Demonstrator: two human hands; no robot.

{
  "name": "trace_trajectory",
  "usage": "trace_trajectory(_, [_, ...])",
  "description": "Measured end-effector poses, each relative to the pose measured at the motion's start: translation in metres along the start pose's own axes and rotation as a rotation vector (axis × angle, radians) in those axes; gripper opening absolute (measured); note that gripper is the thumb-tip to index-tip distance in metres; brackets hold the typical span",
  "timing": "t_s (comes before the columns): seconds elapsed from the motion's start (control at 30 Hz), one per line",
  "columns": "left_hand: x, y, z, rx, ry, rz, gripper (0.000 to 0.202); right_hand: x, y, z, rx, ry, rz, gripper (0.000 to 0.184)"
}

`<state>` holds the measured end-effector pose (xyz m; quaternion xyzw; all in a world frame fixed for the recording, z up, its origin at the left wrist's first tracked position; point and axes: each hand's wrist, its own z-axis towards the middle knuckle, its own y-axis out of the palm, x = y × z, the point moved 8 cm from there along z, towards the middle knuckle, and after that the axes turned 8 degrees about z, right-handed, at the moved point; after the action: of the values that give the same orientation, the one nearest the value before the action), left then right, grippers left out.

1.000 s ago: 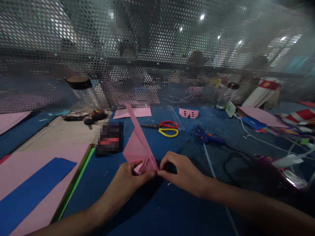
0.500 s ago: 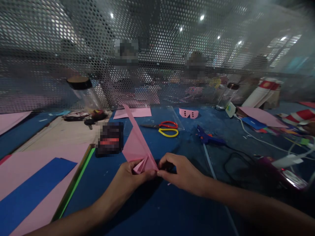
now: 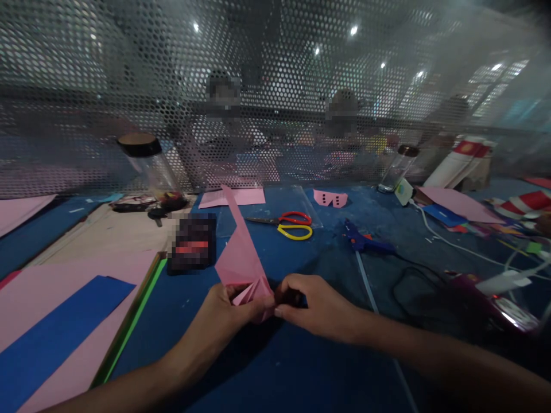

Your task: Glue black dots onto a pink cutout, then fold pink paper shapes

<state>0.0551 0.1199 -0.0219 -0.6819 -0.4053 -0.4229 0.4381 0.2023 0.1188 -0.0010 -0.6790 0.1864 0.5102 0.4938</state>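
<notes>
A pink sheet of paper (image 3: 243, 255), pleated at its near end and tapering to a narrow strip at the far end, is held up over the blue table. My left hand (image 3: 230, 315) is closed round the folded end, its thumb pressing on the pleats. At the right edge of the folds, my right hand (image 3: 314, 304) pinches with thumb and curled fingers against the paper; its fingertips are partly in shadow. Beyond the paper lie scissors (image 3: 293, 225) with one red and one yellow handle.
A blue glue gun (image 3: 368, 241) lies at the right with its cord. Pink paper cut with small black squares (image 3: 330, 198) sits farther back. Pink sheets and a blue strip (image 3: 64, 321) are at the left. Two clear bottles (image 3: 148, 172) stand before a perforated metal screen (image 3: 275, 69).
The pink paper has tilted slightly, its far strip shifting to the right. The pleats at the near end are gathered more and bunch below my left thumb. Both hands stay nearly in place.
</notes>
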Motion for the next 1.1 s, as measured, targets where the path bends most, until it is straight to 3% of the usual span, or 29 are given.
trace_trajectory(0.67, [-0.009, 0.0, 0.003, 0.003, -0.02, -0.041, 0.03, 0.004, 0.007, 0.001, -0.033, -0.012, -0.044, 0.012])
trace_trajectory(0.9, [-0.002, -0.003, -0.001, 0.063, -0.023, 0.002, 0.028, -0.004, 0.011, 0.0, -0.091, -0.091, -0.182, 0.012])
trace_trajectory(1.1, [-0.006, -0.001, 0.003, 0.015, -0.007, 0.001, 0.031, -0.004, 0.012, -0.001, -0.096, -0.102, -0.228, 0.019])
